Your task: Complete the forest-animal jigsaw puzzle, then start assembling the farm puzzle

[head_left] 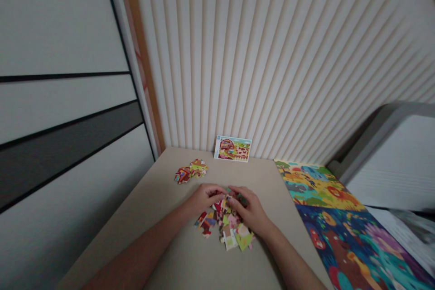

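A loose heap of colourful jigsaw puzzle pieces [233, 223] lies on the beige table, overlapping one another. My left hand [205, 197] is at the heap's far left side, thumb and fingers closed at the edge of a puzzle piece. Facing it, my right hand [252, 210] curls over the far right side, with dark green pieces showing between its thumb and fingers. The fingertips of both hands nearly meet, and they partly hide what they grip. Farther off to the left sits a smaller cluster of puzzle pieces [192, 171].
A picture card [233, 149] with a barn and a cow leans against the pleated cream curtain [217, 54] at the back of the table [163, 240]. Two bright animal pictures [316, 186] lie along the right. A white panelled surface [68, 154] stands at left.
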The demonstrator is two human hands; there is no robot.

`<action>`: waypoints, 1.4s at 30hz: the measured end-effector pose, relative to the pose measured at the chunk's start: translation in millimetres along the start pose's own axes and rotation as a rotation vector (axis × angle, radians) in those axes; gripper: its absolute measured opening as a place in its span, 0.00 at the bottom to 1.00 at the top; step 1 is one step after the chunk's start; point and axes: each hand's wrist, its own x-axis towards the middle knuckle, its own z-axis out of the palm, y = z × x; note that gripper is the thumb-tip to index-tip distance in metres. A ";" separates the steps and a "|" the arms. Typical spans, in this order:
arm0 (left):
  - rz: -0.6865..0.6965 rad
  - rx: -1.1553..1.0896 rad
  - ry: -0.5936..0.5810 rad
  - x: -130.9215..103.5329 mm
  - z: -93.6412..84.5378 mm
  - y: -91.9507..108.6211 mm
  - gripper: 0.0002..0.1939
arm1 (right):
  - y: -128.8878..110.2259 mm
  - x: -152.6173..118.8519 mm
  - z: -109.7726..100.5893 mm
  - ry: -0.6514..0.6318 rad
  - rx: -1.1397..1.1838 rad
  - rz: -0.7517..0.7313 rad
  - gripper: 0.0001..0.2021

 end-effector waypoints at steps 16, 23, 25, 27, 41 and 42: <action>0.052 0.708 0.054 -6.2 -66.0 14.1 0.18 | 37.2 9.1 -7.4 0.315 0.313 0.327 0.18; -0.152 0.669 -0.438 -29.8 -69.1 31.3 0.23 | 57.5 12.0 -22.6 0.357 0.085 0.342 0.20; -0.102 0.699 -0.435 -34.9 -61.2 34.4 0.27 | 61.1 13.4 -24.2 0.346 0.045 0.346 0.20; -0.091 0.717 -0.440 -38.9 -54.5 36.6 0.28 | 63.1 14.7 -23.7 0.331 0.021 0.344 0.19; -0.141 0.621 -0.469 -37.1 -57.8 40.0 0.22 | 69.7 13.0 -22.4 0.222 -0.128 0.324 0.16; -0.161 0.629 -0.456 -37.5 -58.5 40.8 0.22 | 69.1 13.0 -22.5 0.226 -0.124 0.320 0.16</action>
